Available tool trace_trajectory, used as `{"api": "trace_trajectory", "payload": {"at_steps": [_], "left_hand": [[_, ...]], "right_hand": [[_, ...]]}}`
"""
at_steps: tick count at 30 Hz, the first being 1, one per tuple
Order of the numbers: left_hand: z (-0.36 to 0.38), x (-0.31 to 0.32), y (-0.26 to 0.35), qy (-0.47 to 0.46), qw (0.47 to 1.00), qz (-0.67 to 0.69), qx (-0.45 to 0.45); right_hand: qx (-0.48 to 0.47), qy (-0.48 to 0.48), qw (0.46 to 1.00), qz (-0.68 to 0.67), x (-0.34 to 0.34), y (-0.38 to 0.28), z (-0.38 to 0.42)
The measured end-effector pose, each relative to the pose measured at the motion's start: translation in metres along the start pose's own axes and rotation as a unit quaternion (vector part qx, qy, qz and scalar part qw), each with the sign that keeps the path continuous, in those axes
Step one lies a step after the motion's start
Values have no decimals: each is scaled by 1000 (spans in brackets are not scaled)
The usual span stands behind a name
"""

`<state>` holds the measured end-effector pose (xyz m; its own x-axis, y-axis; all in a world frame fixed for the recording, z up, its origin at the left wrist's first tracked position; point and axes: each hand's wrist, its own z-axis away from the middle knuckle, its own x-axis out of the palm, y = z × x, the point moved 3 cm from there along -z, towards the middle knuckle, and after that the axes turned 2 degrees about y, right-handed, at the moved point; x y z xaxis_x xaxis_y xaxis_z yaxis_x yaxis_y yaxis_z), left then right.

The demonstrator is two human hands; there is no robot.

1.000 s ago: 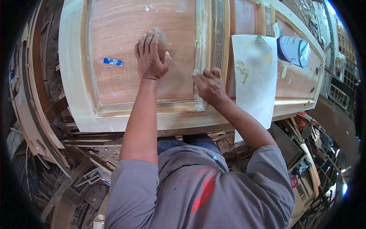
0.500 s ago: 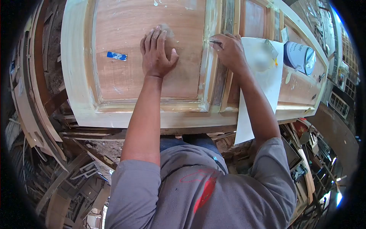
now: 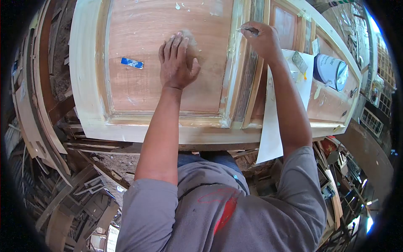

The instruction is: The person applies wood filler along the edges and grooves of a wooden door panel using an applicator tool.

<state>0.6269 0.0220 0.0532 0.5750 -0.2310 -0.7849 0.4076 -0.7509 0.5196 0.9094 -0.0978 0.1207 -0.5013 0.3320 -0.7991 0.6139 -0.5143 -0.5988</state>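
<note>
My left hand (image 3: pixel 178 63) lies flat with fingers stretched out on the reddish wooden panel of a door (image 3: pixel 138 90). A pale dusty smear shows around its fingertips. My right hand (image 3: pixel 261 38) is pinched closed over the pale moulding at the panel's right edge. A small greyish thing shows between its thumb and fingers, too hidden to name. Left of my left hand lies a small blue-and-white strip (image 3: pixel 132 63). Beneath my right forearm is a white sheet (image 3: pixel 272 136), with a flat, translucent greyish piece (image 3: pixel 299 62) on it.
A white-and-blue paint can (image 3: pixel 331 70) stands on the door's right part, beside the sheet. Wood scraps (image 3: pixel 90 193) clutter the floor on the left, and more boards (image 3: pixel 336 189) lie at the right. The door's near edge (image 3: pixel 189 138) is just in front of my body.
My right hand has moved up along the moulding, away from my body, still pinched. My left hand stays flat on the panel. The view has shifted slightly.
</note>
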Motion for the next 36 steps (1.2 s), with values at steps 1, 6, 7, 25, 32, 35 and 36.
{"api": "trace_trajectory", "payload": {"at_steps": [1,6,7,25,32,35,36], "left_hand": [[0,0,0,0,1000,1,-1],[0,1,-1,-5,1000,4,-10],[0,0,-1,-8,1000,4,-12],[-1,-2,-1,-39,999,12,-26],[-2,-2,0,-52,998,7,-35],[-3,-3,-1,-62,997,7,-35],[-3,-3,0,-63,997,6,-36]], "right_hand": [[19,-7,1000,-5,0,-1,-4],[9,-4,1000,9,3,-3,-20],[12,-13,1000,20,4,-4,-23],[-91,199,967,130,25,44,-152],[-120,169,963,172,20,22,-163],[-160,178,948,212,25,16,-165],[-167,173,942,235,29,13,-166]]}}
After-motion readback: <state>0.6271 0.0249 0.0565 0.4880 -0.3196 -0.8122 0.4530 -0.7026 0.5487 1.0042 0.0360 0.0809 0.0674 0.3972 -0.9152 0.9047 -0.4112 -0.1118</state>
